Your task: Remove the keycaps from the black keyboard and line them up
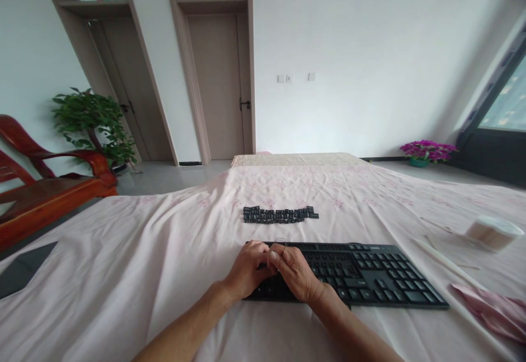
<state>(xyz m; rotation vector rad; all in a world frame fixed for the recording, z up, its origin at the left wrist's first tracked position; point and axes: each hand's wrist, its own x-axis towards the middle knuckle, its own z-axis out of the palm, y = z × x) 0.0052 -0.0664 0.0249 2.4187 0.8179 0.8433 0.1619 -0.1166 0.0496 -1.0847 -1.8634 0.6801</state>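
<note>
A black computer keyboard [376, 280] lies on the pink cloth, with keys in place over its right part and a gap in the key rows near its middle. Over its left end my two hands meet. My right hand [293, 271] is closed, and a thin wire loop, which looks like a wire keycap puller [280, 240], sticks up from its fingers. Curled against it, my left hand [249, 266] has its fingers bent; what they pinch is hidden. Beyond the keyboard, several loose black keycaps [277, 216] lie grouped in rows.
The cloth-covered table [184, 252] spreads all around. To the right are a clear round tub of cotton swabs [494, 233], loose thin sticks [439, 225] and a pink cloth [495, 310]. A dark flat object [24, 269] lies at the left edge, near a wooden chair [53, 181].
</note>
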